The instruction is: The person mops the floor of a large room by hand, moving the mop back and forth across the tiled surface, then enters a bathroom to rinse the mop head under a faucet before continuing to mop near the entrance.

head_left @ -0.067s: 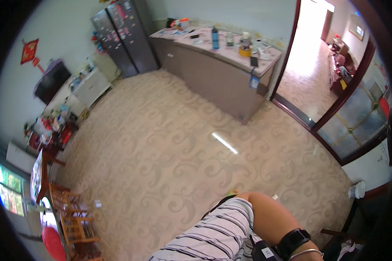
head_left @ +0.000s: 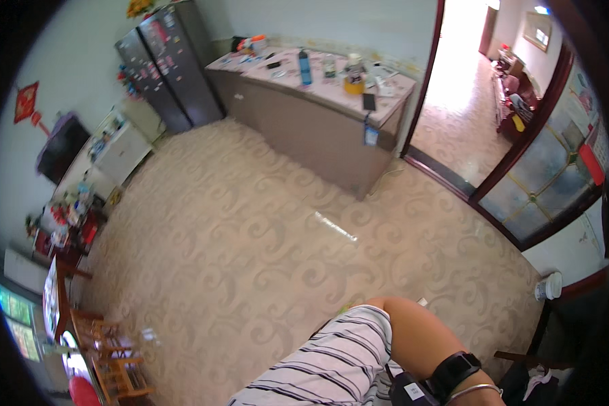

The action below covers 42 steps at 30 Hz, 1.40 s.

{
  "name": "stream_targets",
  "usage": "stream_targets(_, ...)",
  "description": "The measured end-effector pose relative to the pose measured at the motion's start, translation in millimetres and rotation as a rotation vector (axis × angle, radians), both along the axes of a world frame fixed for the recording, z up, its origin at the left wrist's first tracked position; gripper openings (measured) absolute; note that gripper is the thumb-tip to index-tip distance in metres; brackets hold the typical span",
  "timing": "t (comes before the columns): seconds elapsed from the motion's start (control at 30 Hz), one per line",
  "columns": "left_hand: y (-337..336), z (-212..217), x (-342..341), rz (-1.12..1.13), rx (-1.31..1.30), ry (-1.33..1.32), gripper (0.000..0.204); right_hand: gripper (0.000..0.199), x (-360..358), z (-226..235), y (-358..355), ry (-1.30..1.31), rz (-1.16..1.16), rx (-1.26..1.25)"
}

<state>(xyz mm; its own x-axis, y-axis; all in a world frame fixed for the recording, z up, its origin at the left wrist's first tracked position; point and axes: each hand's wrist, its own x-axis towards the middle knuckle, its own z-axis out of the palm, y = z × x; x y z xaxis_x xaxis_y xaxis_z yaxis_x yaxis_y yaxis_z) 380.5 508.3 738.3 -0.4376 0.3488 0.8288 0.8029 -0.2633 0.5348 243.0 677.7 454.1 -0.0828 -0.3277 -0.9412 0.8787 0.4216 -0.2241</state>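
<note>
Neither of my hands shows. One bent arm (head_left: pixel 413 331) rises from the lower edge, its elbow over the patterned floor. A striped short sleeve (head_left: pixel 325 369) covers the upper arm. The forearm runs down to the right and leaves the picture at the wrist. That wrist carries a black strap (head_left: pixel 453 372) and a thin silver bangle (head_left: pixel 477 391). A small black device with a white label (head_left: pixel 407 391) sits just beside it. I cannot tell which arm it is. It touches nothing in view.
A long grey counter (head_left: pixel 318 128) with bottles and small items stands at the back, a dark fridge (head_left: pixel 169 68) to its left. An open doorway (head_left: pixel 460 101) leads right. Wooden chairs (head_left: pixel 105 352) crowd the lower left, a white cabinet (head_left: pixel 118 149) the left wall. A white jar (head_left: pixel 548 287) stands at the right.
The room has slid slightly leftward in the picture. The bent arm keeps the same place and pose.
</note>
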Motion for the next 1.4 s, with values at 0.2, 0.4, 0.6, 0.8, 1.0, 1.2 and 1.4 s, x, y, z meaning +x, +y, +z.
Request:
stream_targets(0.2,-138.3,-16.7,-76.1,-0.053,-0.172,-0.183,0.029,0.018,-49.5,3.8,-77.7,-0.021,-0.14,-0.019)
stream_targets(0.4,-359.9,-144.8,-146.7,0.535,-0.679,-0.586,0.033,0.009,-79.3,41.6,-211.7,0.515,0.043,-0.226)
stream_targets(0.6,-605.2,-180.0,-56.7,1.528,-0.806,-0.855,0.03,0.013,-219.2,-11.3,-331.5,0.032,-0.079,-0.273)
stream_targets(0.8,-660.2,-184.6,9.5,2.228,-0.084,-0.862,0.014,0.014,-293.9,23.6,-492.7,0.329,0.179,-0.396)
stream_targets(1.0,-720.4,-270.9,-12.2,2.377,0.332,-1.11,0.017,0.029,-398.8,-23.8,-634.4,-0.247,-0.059,-0.015)
stream_targets(1.2,-923.2,-251.7,-173.0,2.19,0.111,-1.021,0.014,0.029,-458.8,5.7,-788.2,-0.233,-0.093,-0.09)
stream_targets(1.4,-1095.5,-181.2,-381.8,1.764,-0.305,-0.577,0.008,0.029,-517.0,27.1,-897.2,-0.264,-0.091,-0.173)
